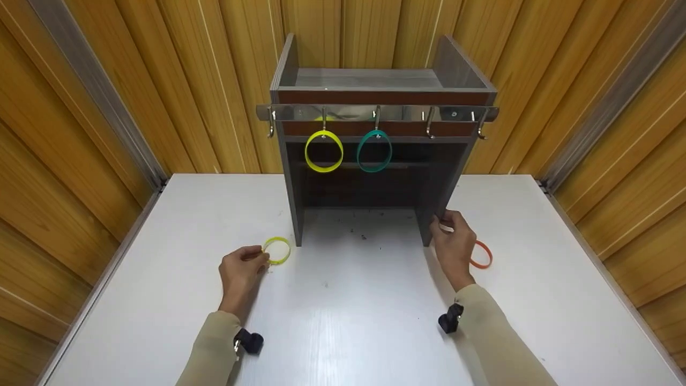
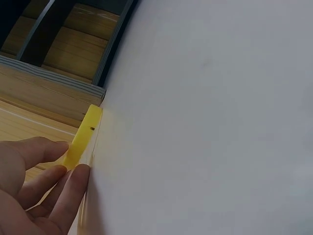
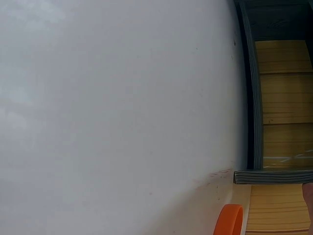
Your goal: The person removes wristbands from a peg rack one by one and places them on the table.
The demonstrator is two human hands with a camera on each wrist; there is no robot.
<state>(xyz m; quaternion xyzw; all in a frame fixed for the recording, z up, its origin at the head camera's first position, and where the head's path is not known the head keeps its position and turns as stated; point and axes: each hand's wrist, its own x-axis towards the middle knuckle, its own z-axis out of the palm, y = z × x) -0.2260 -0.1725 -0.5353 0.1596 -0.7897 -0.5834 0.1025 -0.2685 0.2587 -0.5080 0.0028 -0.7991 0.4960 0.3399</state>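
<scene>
Between thumb and fingertips my left hand (image 1: 241, 273) pinches a yellow ring (image 1: 277, 251), tilted up close over the white table. In the left wrist view the same yellow band (image 2: 84, 137) appears edge-on with a small dark mark. My right hand (image 1: 454, 246) grips the lower right side panel (image 1: 429, 228) of a dark grey stand, fingers bent at its edge. One fingertip (image 3: 308, 198) shows against the panel's outer face in the right wrist view. Beside that hand is an orange ring (image 1: 485, 254), partly hidden behind it.
A metal hook rail (image 1: 407, 113) crosses the stand's front. Another yellow ring (image 1: 323, 151) and a teal ring (image 1: 374, 151) hang from two of its hooks. Wooden panel walls (image 1: 214, 80) enclose the white table (image 1: 343, 300) at the back and sides.
</scene>
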